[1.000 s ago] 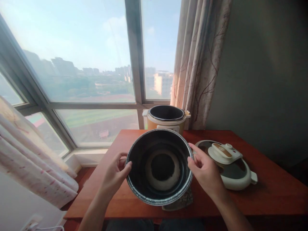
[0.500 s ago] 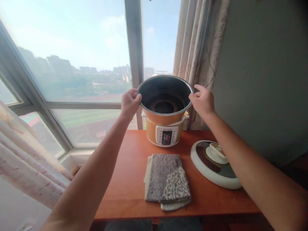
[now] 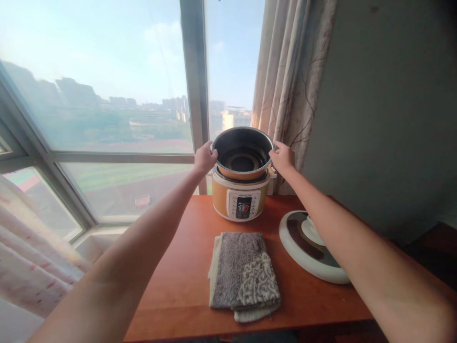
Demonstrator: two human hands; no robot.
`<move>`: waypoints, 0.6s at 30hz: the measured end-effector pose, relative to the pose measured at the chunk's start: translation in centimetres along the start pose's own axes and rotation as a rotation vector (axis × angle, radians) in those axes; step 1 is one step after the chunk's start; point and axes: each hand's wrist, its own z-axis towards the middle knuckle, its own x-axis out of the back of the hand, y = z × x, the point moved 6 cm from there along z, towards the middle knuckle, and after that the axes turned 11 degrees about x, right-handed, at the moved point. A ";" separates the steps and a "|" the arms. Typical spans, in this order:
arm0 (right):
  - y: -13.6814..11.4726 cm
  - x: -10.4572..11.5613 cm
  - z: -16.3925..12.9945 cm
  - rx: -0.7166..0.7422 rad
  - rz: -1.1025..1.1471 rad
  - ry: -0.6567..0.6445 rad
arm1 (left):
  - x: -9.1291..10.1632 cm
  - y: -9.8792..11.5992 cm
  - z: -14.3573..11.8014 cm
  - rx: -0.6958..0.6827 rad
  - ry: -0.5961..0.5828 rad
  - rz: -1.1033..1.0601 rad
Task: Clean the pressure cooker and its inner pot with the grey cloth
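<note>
Between my two hands is a round inner pot [image 3: 244,164], dark inside and orange outside, held by its rim. My left hand [image 3: 206,157] pinches the rim on the left side, and my right hand [image 3: 283,157] pinches it on the right. Below the pot stands the yellow and white electric cooker [image 3: 221,193], its control panel facing me. The pot's lower part sits within or just over the cooker's opening; its base is hidden. A lid [image 3: 298,250] with a white rim and handle lies on the table to the right, partly behind my right forearm.
A folded grey patterned towel [image 3: 243,271] lies on the reddish wooden table [image 3: 171,276] in front of the cooker. Large windows [image 3: 124,119] rise to the left and behind. A curtain [image 3: 282,81] hangs behind the cooker, beside a dark wall [image 3: 374,119].
Both hands have moved forward and down with the inner pot, bringing it lower into or over the cooker. My view has shifted slightly.
</note>
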 end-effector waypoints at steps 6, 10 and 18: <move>0.6 -0.7 0.2 -0.024 -0.069 -0.072 | -0.7 0.3 0.0 0.049 -0.067 0.062; 1.3 -1.6 -0.4 -0.043 -0.100 -0.121 | -1.2 0.2 -0.3 0.067 -0.115 0.149; 2.5 -2.4 -1.4 -0.098 -0.148 -0.188 | -1.8 0.0 -0.5 0.087 -0.184 0.205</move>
